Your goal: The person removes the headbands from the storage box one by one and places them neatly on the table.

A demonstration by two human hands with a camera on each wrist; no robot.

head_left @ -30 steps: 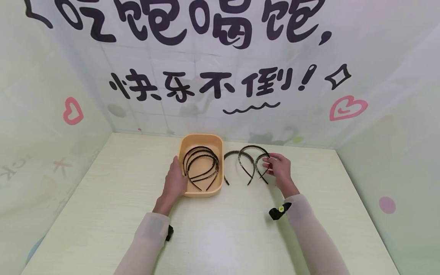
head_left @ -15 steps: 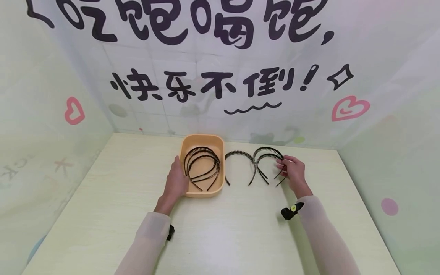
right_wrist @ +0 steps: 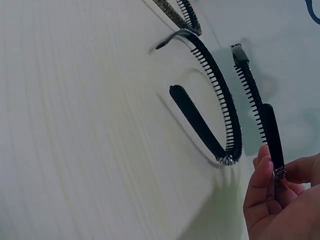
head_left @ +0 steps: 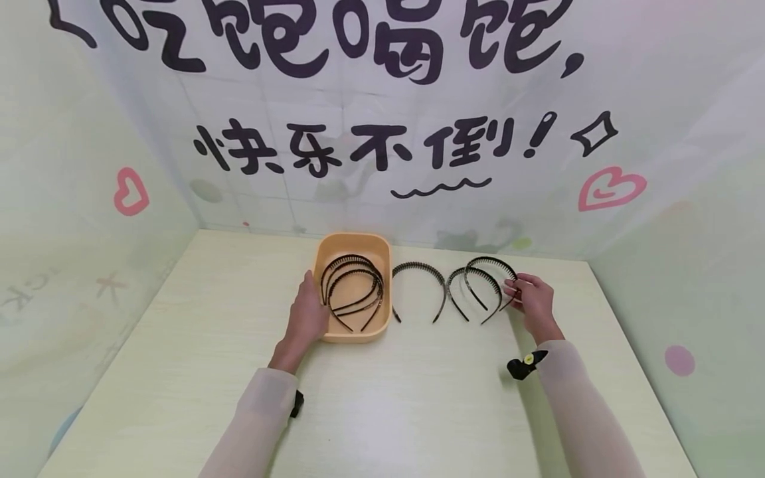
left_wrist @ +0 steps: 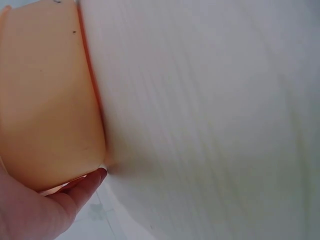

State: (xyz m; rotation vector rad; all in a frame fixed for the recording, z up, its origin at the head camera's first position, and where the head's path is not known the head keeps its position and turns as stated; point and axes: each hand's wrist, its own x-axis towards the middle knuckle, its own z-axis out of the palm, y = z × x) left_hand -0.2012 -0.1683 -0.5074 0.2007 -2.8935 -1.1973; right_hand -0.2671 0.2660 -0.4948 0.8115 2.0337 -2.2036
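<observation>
My left hand (head_left: 307, 309) grips the left wall of a light orange plastic box (head_left: 356, 338); in the left wrist view the fingers (left_wrist: 82, 192) lie along its outside, the thumb hidden. Several dark toothed headbands (head_left: 366, 272) lie overlapping inside the box. At the right, my right hand (head_left: 534, 302) pinches one arm of a black toothed headband (head_left: 493, 259), held up over the table. The right wrist view shows thumb and fingers around that headband (right_wrist: 272, 131) near a sparkly stud. Left of it, another black headband (right_wrist: 220, 90) stands out on the table.
One more headband (head_left: 418, 265) lies beside the box's right wall, its arms toward me. The pale wooden table (head_left: 382, 411) ends at a printed back wall (head_left: 358, 206), with side walls at left and right.
My right hand has moved rightward with its headband, drawing it away from the one by the box and past the middle one. The left hand and box have stayed put.
</observation>
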